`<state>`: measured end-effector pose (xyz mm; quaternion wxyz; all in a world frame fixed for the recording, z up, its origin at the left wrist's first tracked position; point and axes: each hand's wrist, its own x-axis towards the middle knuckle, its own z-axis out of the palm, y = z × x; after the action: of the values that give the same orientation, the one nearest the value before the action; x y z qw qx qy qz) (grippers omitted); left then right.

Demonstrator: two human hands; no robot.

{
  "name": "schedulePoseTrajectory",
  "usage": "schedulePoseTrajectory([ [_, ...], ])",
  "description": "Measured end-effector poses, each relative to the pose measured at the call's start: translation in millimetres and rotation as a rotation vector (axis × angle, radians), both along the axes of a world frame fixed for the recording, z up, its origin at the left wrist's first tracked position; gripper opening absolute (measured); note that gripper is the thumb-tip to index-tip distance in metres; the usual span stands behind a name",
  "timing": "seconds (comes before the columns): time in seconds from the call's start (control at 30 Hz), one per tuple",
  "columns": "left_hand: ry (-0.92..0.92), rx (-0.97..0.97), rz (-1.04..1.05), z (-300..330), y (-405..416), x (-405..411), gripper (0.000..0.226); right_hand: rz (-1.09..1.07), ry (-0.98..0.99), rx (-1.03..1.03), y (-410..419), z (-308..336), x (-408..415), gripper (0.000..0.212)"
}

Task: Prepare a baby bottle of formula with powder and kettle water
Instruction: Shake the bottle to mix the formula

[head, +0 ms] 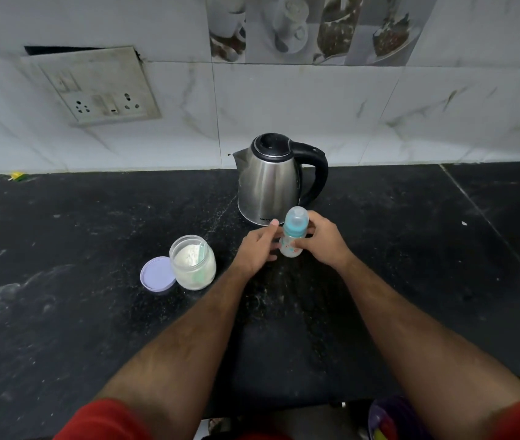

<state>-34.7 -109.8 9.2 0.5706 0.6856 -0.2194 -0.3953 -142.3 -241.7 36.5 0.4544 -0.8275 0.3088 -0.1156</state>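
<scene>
White powder in jar [193,262], bottle [293,235] seemingly milky

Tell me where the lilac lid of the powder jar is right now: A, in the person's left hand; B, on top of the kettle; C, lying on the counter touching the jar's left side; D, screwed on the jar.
C: the lilac lid lies flat on the black counter against the left side of the open powder jar.

Low on the steel kettle [268,182] runs a dark brand mark, but a hand hides part. What shows is too blurred to read.
</scene>
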Motion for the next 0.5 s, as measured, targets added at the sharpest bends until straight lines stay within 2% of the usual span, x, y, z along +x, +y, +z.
schedulePoseTrajectory([
  [0.5,0.051,0.046,-0.002,-12,-25,11,0.057,-0.043,0.067,0.013,-24,-19,21,0.063],
])
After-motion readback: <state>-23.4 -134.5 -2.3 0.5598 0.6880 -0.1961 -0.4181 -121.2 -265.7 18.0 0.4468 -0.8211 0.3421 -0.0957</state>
